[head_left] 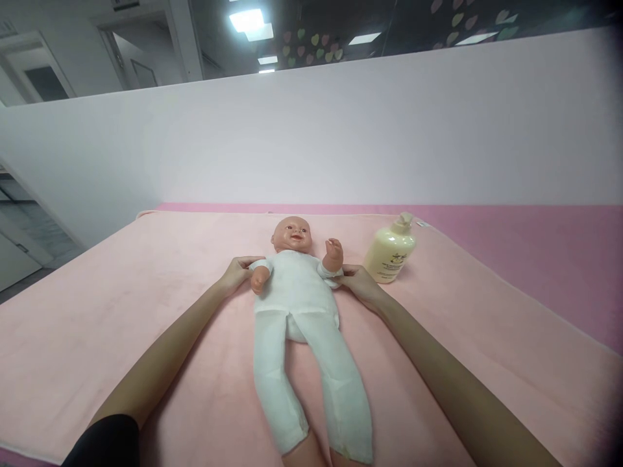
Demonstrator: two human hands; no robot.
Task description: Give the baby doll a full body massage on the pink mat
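Head view: a doll point(296, 292) in white clothes lies face up on the pink blanket point(121, 311), its head away from you. Your left hand point(236, 272) grips the doll at one shoulder and your right hand point(357, 282) grips it at the other, fingers curled onto the sleeves. A bottle point(390, 253) stands just beside your right hand, apart from the doll.

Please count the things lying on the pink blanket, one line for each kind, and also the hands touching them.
Baby doll: 1
Pump bottle: 1
Hands at the doll: 2, left hand and right hand
Total: 4
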